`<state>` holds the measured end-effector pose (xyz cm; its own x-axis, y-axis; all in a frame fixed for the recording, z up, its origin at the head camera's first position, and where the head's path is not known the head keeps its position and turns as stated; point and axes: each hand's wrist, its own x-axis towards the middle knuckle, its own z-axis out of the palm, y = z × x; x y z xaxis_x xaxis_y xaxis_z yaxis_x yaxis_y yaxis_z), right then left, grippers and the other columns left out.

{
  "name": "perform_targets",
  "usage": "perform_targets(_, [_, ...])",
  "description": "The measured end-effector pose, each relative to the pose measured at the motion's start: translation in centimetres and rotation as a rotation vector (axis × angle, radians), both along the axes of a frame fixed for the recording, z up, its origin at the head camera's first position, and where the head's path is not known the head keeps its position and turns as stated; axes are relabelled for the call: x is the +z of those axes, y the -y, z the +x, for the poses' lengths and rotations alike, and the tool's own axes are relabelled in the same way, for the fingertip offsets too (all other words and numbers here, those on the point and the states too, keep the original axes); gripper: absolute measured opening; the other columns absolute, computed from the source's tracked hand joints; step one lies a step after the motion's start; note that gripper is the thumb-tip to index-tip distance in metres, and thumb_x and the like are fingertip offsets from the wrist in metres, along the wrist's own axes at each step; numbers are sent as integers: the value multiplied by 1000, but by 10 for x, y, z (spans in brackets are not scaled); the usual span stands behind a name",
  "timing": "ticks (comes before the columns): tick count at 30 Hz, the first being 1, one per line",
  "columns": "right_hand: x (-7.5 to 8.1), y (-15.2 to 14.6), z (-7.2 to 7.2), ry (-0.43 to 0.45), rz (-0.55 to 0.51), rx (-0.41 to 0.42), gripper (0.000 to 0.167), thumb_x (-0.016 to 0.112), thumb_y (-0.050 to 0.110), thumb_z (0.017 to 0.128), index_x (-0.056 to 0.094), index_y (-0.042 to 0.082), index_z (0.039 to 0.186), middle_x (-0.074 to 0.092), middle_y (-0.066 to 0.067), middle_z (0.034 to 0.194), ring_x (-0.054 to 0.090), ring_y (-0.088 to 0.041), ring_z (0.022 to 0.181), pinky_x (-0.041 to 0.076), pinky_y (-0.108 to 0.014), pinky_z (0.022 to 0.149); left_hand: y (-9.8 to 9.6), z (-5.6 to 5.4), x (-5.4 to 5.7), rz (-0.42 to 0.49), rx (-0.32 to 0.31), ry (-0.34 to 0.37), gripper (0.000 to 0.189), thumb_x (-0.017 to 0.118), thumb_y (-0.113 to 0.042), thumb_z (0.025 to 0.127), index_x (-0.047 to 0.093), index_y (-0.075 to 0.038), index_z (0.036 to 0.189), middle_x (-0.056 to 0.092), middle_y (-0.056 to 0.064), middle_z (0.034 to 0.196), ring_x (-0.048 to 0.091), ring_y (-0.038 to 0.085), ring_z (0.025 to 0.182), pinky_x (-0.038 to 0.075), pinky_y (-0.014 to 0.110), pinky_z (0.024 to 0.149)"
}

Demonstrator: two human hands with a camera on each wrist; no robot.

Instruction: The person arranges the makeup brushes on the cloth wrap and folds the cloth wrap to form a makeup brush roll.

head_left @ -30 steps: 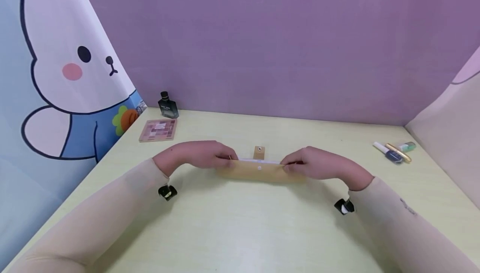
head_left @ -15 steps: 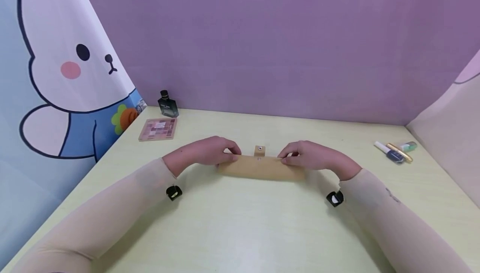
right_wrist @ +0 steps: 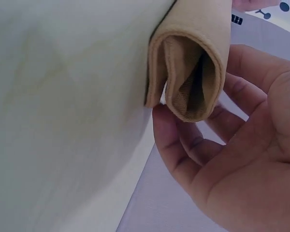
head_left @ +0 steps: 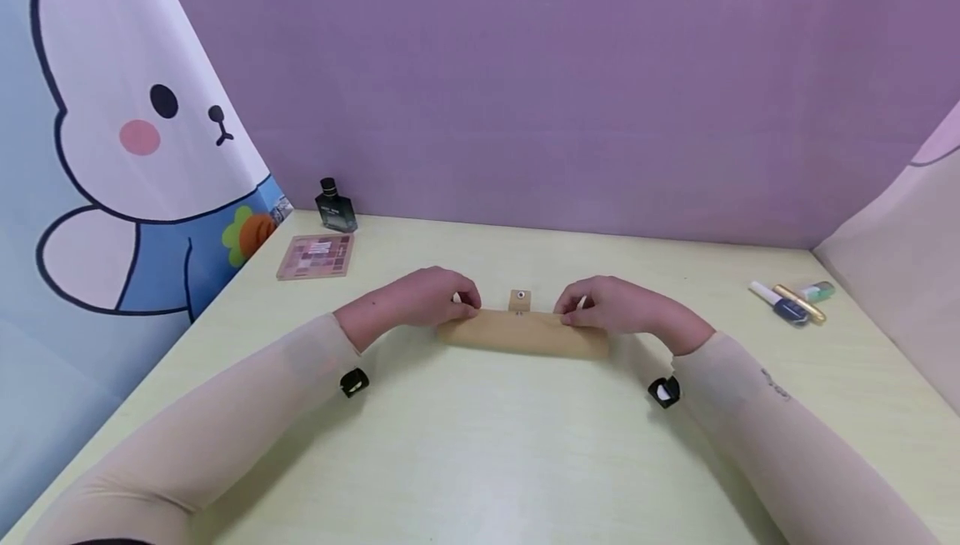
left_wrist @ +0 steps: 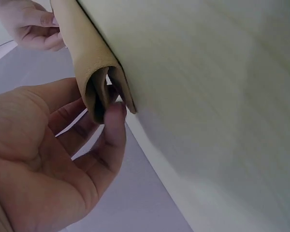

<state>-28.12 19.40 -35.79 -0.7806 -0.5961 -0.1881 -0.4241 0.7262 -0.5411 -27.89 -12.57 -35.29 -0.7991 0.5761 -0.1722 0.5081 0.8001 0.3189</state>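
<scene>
A tan pouch, folded over into a flat roll, lies in the middle of the table in the head view. A short tab with a round metal snap sticks out behind its far edge. My left hand grips the pouch's left end, thumb and fingers curled about the fold. At the opposite end my right hand holds it the same way. Both wrist views look into the ends of the pouch, where layers are folded inside one another. The pouch's underside is hidden.
A dark perfume bottle stands at the back left behind a pink eyeshadow palette. Several small cosmetic tubes, one gold, lie at the right. A purple cloth hangs behind the pale table.
The pouch's near edge has folded over away from me, covering the pale inner strip and the snap on its body. Both hands have moved slightly away from me and inward with it.
</scene>
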Motion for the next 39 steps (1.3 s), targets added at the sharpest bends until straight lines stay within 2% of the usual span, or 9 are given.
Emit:
perform_targets(5, [-1,2,0,-5,-8,-12,13,68,20,105,77,18,114,75,-2,108,60,-16,96,48,-30,85,-3,-1,-1,-21,-6,-21,14,68,-23,107,78,-17,113,77,-2,111,65,14,96,55,36,97])
perform_targets(9, [-1,5,3,-20,-11,-18,17,67,20,106,76,15,119,74,-5,112,61,-17,97,49,-33,87,-4,-1,-2,-28,-5,-21,13,68,-23,107,78,-17,112,77,-2,111,64,14,96,55,36,97])
perform_targets(14, [1,14,8,-142,11,-13,32,70,10,100,71,4,132,72,-15,118,66,-22,97,55,-39,89,-6,2,-2,-40,-5,-41,14,68,-23,107,79,-17,113,78,-2,112,65,14,96,56,37,97])
perform_targets(17, [3,24,10,-172,32,-14,40,68,4,97,67,0,137,73,-16,119,67,-24,99,57,-42,92,-7,4,-2,-45,-5,-56,14,68,-22,107,79,-16,113,78,-2,112,66,14,96,57,37,97])
perform_targets(24, [2,43,5,-37,29,-56,58,63,5,98,51,-2,154,75,-9,123,65,-18,100,52,-37,95,-10,6,-2,-55,-11,-73,14,67,-20,107,79,-15,113,79,-1,111,67,14,96,58,38,97])
perform_targets(28, [-1,46,1,6,20,-64,60,63,7,98,49,-3,156,74,-9,126,63,-19,105,49,-36,97,-11,6,-3,-56,-13,-76,15,67,-20,107,79,-14,113,79,0,112,68,14,96,59,37,97])
perform_targets(33, [-2,44,2,6,-12,-63,57,58,7,98,53,2,154,74,-7,128,65,-21,114,49,-37,100,-10,5,-4,-59,-20,-83,15,67,-20,107,79,-15,113,79,0,112,69,13,97,59,37,97])
perform_targets(39, [-1,42,10,-9,-31,-52,52,62,16,104,54,6,154,75,-7,130,69,-23,117,53,-46,105,-11,7,-1,-86,-44,-120,21,66,-22,107,78,-13,122,80,2,120,73,18,107,59,41,103])
